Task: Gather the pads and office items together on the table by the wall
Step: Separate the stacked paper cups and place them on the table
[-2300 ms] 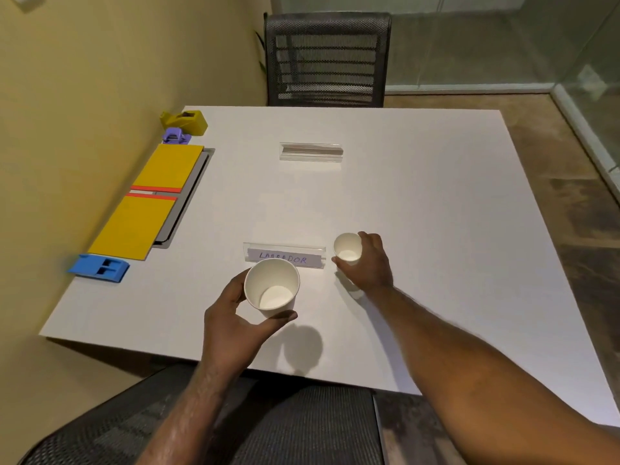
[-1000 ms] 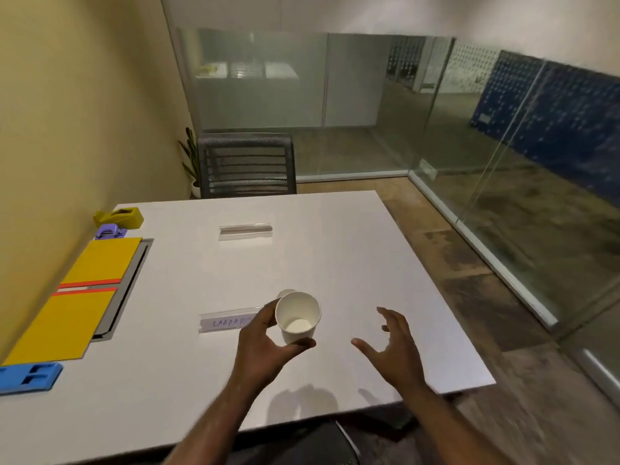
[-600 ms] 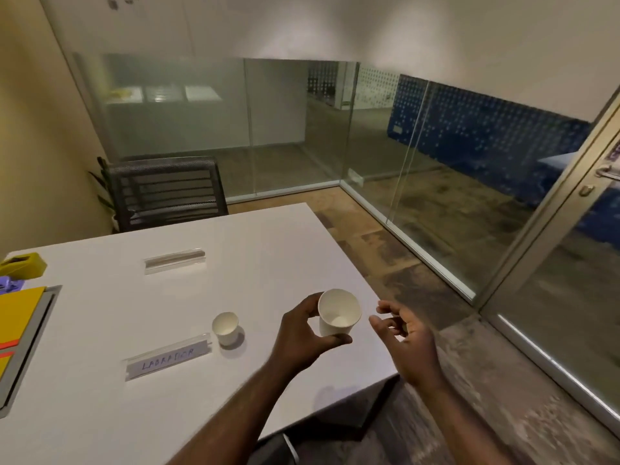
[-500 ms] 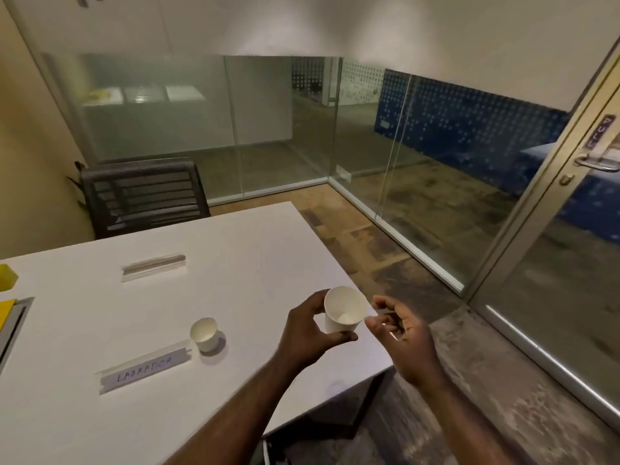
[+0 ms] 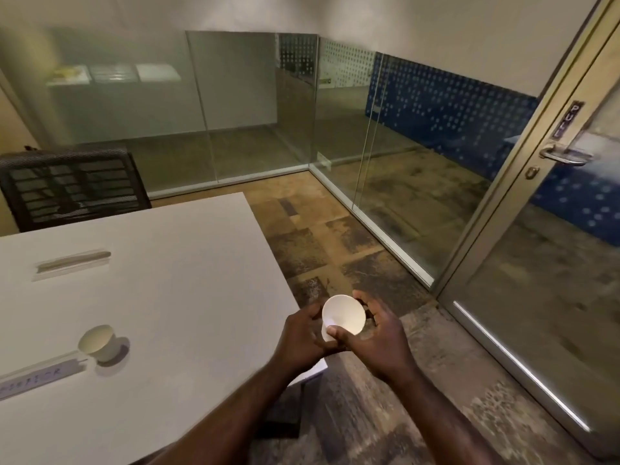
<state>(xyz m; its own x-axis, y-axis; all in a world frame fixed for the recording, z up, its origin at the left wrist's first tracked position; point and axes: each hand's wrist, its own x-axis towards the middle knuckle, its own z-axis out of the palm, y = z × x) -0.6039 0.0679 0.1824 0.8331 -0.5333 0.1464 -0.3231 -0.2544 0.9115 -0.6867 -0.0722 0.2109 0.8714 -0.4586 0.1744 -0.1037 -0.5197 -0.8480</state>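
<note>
A white paper cup (image 5: 344,317) hangs beyond the table's near right corner, held between both hands. My left hand (image 5: 302,337) grips its left side and my right hand (image 5: 375,333) wraps its right side and bottom. A smaller paper cup (image 5: 97,342) stands on the white table (image 5: 188,280) at the left. Beside it lies a clear name plate (image 5: 37,377) with handwritten letters. A second clear name plate (image 5: 72,265) lies farther back. The yellow pads and coloured office items by the wall are out of view.
A black mesh chair (image 5: 70,189) stands behind the table's far edge. Glass partitions (image 5: 255,105) enclose the room. A glass door (image 5: 553,250) with a metal handle (image 5: 563,156) is at the right. Patterned carpet floor (image 5: 335,236) lies between table and glass.
The view swung right, away from the wall and the pads. My right hand let go of the small cup, left it on the table, and came onto the large cup my left hand carries.
</note>
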